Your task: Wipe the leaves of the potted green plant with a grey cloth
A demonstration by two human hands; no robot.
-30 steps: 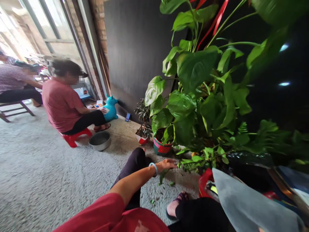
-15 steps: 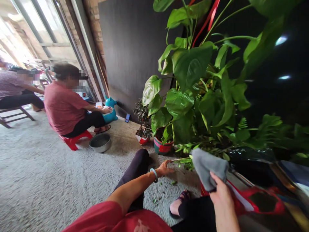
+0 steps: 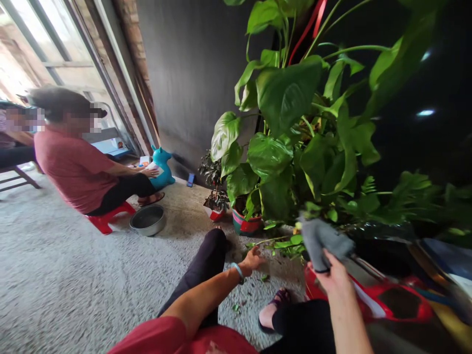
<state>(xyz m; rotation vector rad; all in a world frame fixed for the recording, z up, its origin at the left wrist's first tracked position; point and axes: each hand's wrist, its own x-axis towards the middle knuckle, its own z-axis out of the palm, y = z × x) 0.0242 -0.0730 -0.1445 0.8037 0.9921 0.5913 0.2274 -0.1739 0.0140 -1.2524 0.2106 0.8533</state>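
Note:
A folded grey cloth (image 3: 324, 242) is held up in my right hand (image 3: 334, 275), gripped at its lower edge. Its front end is blurred and hangs over cut leafy stems (image 3: 291, 246) lying on the floor. My left hand (image 3: 253, 261), with a pale bangle on the wrist, reaches out just in front of the stems. Its fingers are apart, and I see nothing held in them. Behind the stems stands a large-leaved plant (image 3: 271, 155) in a green and red pot (image 3: 246, 223).
A small potted plant (image 3: 216, 200) stands left of the big one. Further left are a metal basin (image 3: 147, 221), a blue toy animal (image 3: 162, 169) and a person (image 3: 77, 157) on a red stool (image 3: 106, 216). A red bag-like item (image 3: 387, 300) lies at my right.
The view has turned a little, so the seated person appears further left. My right hand has raised the cloth slightly and moved it right. My left hand has drawn off the stem end.

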